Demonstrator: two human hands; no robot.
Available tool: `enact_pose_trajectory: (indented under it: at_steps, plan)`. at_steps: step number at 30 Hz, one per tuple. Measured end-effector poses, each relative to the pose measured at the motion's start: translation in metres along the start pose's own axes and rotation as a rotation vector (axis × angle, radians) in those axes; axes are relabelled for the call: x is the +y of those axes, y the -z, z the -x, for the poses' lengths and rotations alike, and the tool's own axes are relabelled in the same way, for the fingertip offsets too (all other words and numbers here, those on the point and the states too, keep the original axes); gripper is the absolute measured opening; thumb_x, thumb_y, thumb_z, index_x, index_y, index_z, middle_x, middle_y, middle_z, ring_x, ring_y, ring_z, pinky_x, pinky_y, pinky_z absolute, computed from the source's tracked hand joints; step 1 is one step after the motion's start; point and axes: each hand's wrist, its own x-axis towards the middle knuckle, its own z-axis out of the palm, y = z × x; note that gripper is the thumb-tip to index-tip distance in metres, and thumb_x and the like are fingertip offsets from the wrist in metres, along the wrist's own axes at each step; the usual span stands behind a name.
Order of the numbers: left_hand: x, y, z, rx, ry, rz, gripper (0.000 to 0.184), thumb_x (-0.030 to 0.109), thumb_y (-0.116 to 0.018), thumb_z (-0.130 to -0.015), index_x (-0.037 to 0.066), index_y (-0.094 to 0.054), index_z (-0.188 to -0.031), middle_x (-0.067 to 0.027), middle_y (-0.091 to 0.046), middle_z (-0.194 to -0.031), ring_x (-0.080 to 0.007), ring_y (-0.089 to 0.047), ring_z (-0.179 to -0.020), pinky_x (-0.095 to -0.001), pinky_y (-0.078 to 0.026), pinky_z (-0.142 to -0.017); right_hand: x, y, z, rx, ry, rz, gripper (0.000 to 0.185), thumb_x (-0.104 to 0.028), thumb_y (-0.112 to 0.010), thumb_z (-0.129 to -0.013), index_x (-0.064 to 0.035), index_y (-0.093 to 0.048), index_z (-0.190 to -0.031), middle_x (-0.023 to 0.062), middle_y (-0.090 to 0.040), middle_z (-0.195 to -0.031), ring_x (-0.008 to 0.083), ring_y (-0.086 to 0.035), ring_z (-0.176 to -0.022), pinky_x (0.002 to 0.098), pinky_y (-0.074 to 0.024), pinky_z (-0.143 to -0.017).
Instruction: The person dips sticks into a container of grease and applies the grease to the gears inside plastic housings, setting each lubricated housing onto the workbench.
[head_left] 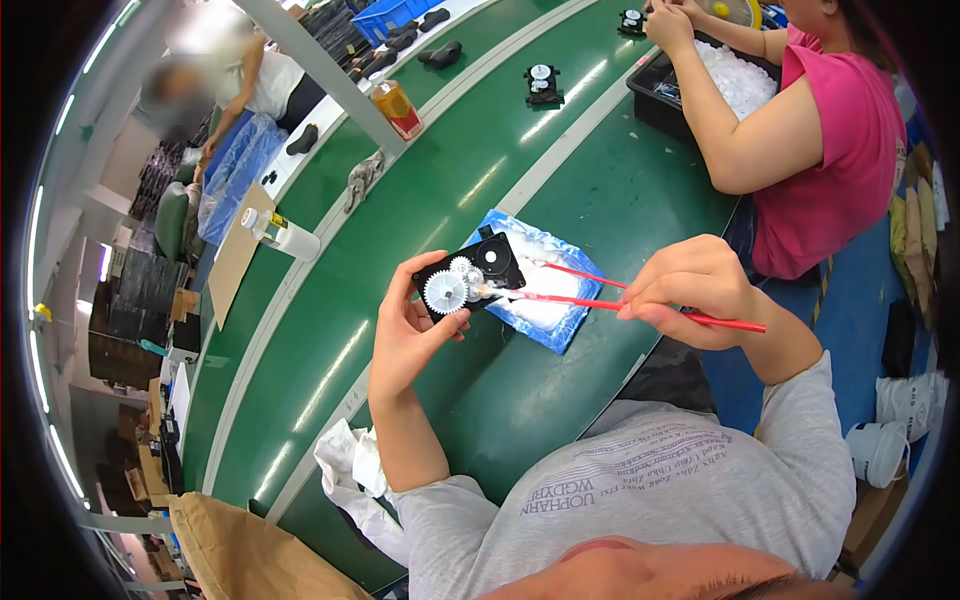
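Green worktop [500, 400] curves away under streaks of glare, and above its near side the left hand [402, 340] grasps a black housing [510, 270] by its edges, white gears [445, 292] facing up, partly over a blue-edged pad [570, 336] spread with white paste-like material [545, 314]. The right hand [690, 290] pinches two red sticks [570, 300], one tip reaching the gears, though whether it touches them is hard to tell. Doing this well probably calls for a steady housing, light tip pressure and a thumb clear of the teeth.

The grey shirt [680, 480] bears printed letters, apparently "UOPHARN WGDYRF".
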Motion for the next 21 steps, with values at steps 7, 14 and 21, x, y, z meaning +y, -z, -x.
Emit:
enact_pose_trajectory:
  at_steps: [7, 14, 21]
  plan:
    - [-0.003, 0.009, -0.001, 0.052, -0.024, -0.039, 0.061, -0.005, -0.072, -0.075, 0.002, -0.047, -0.130, -0.0126, -0.059, -0.110, -0.0153, -0.067, -0.074, -0.0242, -0.055, -0.057, -0.002, 0.001, 0.003, -0.023, -0.024, 0.104, 0.008, -0.002, -0.074, -0.076, -0.0007, -0.068, -0.081, 0.0101, -0.068, -0.074, 0.0238, -0.067, -0.064, 0.0310, -0.0529, -0.056]
    - [-0.011, 0.012, -0.011, 0.075, 0.029, 0.148, 0.060, -0.006, -0.070, -0.075, -0.002, -0.047, -0.130, -0.0120, -0.061, -0.103, -0.0162, -0.064, -0.069, -0.0254, -0.053, -0.052, -0.006, -0.002, 0.016, 0.034, 0.046, 0.099, 0.011, -0.004, -0.073, -0.076, -0.0025, -0.069, -0.085, 0.0091, -0.069, -0.081, 0.0230, -0.068, -0.070, 0.0313, -0.0548, -0.060]
    - [-0.036, 0.032, -0.032, -0.007, 0.143, 0.369, 0.060, -0.003, -0.069, -0.079, -0.001, -0.044, -0.134, -0.0121, -0.063, -0.100, -0.0167, -0.064, -0.069, -0.0241, -0.053, -0.053, 0.011, -0.021, 0.038, 0.076, -0.133, 0.050, 0.020, 0.000, -0.075, -0.074, -0.0036, -0.070, -0.093, 0.0098, -0.069, -0.086, 0.0241, -0.068, -0.078, 0.0331, -0.0544, -0.069]
